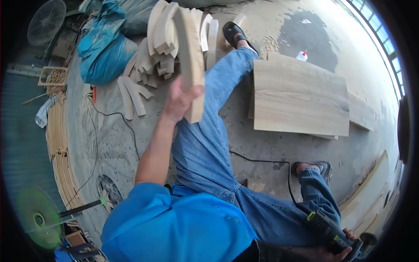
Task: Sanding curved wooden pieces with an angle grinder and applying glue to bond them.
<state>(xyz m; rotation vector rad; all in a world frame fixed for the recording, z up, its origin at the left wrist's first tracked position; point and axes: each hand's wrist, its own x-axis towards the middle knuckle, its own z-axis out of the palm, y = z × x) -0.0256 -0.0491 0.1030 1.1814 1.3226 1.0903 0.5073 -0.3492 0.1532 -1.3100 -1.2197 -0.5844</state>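
Note:
My left hand point(180, 100) is closed round the lower end of a curved wooden piece point(190, 56), holding it up above my left thigh. The piece is pale and thick, with its far end reaching over a pile of similar curved pieces point(150, 61). At the lower right, my right hand point(345, 249) grips a black and green corded angle grinder point(324, 226) beside my right leg. A dark round disc point(369, 239) shows at the tool's head. Its black cord point(289, 179) runs across the floor between my legs.
Flat wooden boards point(301, 100) lie stacked at the right, with a white, red-tipped bottle point(301, 56) behind them. Blue sacks point(107, 56) stand at the far left. A green fan point(39, 218) is at the near left. More planks point(366, 192) lie along the right side.

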